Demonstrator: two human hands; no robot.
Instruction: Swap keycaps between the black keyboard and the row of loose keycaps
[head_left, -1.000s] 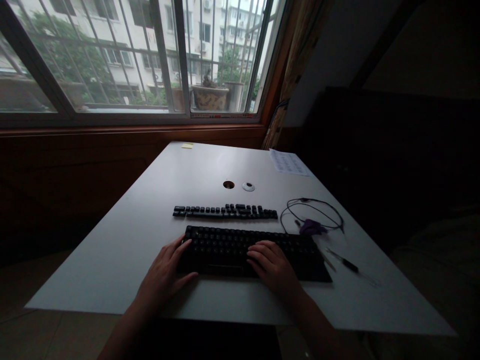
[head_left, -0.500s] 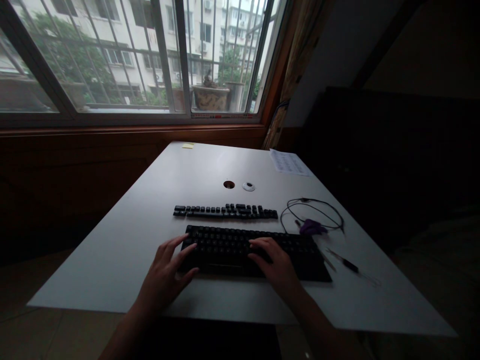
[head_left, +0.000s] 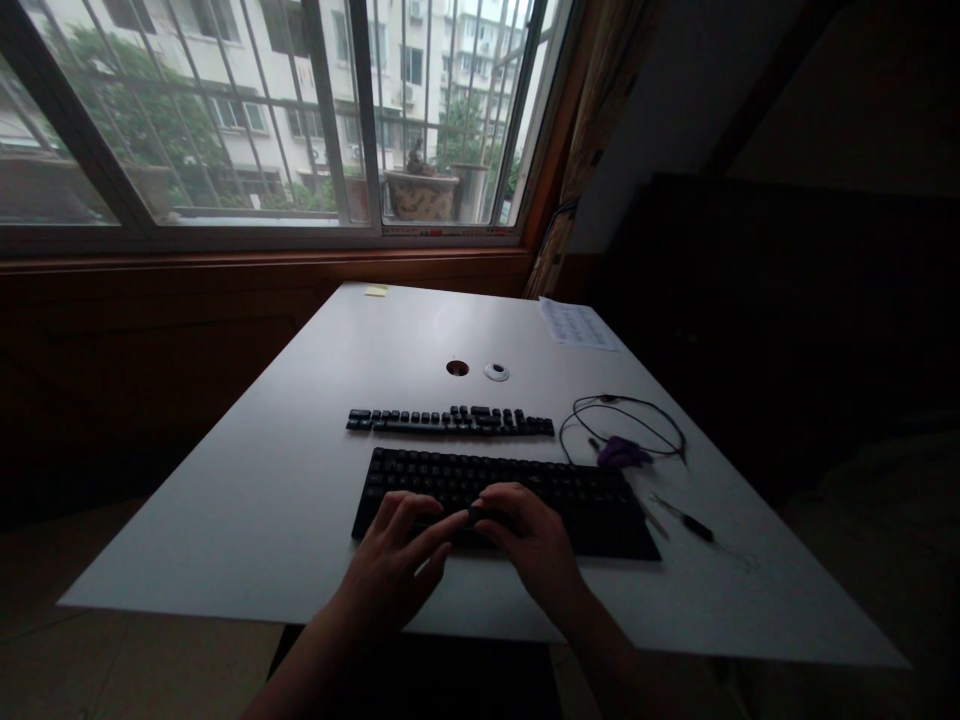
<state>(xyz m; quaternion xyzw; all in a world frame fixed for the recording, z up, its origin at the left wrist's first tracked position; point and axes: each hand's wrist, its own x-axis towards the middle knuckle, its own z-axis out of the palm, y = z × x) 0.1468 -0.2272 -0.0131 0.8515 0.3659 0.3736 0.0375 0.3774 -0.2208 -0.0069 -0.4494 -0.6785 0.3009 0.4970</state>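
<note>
A black keyboard (head_left: 611, 520) lies across the near part of the table under both hands. My right hand (head_left: 529, 530) is over its middle, thumb and fingertips closed on a small dark keycap (head_left: 475, 515). My left hand (head_left: 397, 550) is close beside it, fingers apart, with the index fingertip reaching to the keycap. Behind the keyboard, loose black keycaps (head_left: 487, 423) are lined up in rows. To the right lies a tool with a black handle and thin wire ends (head_left: 697, 527).
A coiled black cable (head_left: 626, 400) and a crumpled purple cloth (head_left: 624, 453) lie right of the keycaps. A thin tool (head_left: 655, 520) rests at the keyboard's right edge. Farther back are a round hole (head_left: 457, 368), its white cover (head_left: 496, 372), a printed sheet (head_left: 577, 324) and a yellow note (head_left: 376, 291).
My left hand has moved right from the keyboard's left end to its middle. My right hand has shifted slightly left and down, and the two hands now meet at the keycap.
</note>
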